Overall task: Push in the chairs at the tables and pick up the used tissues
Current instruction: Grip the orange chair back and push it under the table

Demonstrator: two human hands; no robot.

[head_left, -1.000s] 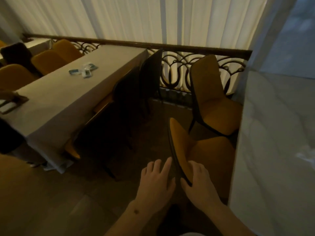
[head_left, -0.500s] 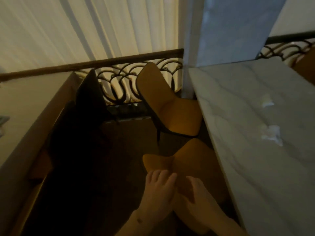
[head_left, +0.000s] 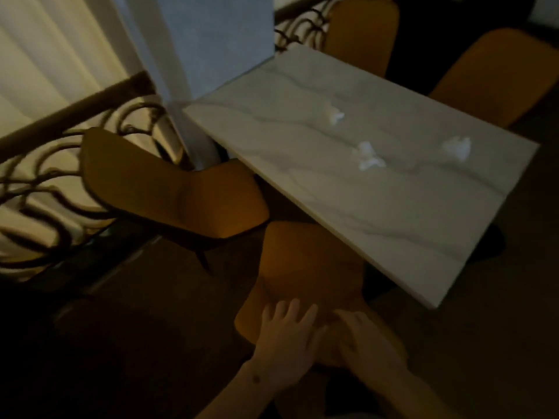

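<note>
Pushing the near orange chair (head_left: 305, 267) toward the marble counter (head_left: 393, 189) carries a risk: its seat already sits partly under the counter's near edge, and the second orange chair (head_left: 169, 189), just beside it on the left, is angled so its seat corner nearly meets it; a skewed shove could knock the two together or jam the seat against the counter edge. The left hand (head_left: 284, 337) lies flat with fingers spread on the backrest top, and the right hand (head_left: 363, 340) rests beside it, blurred; the two are close together, pressing rather than gripping. Three crumpled white tissues (head_left: 367, 155) lie on the counter, far from the hands, untouched.
</note>
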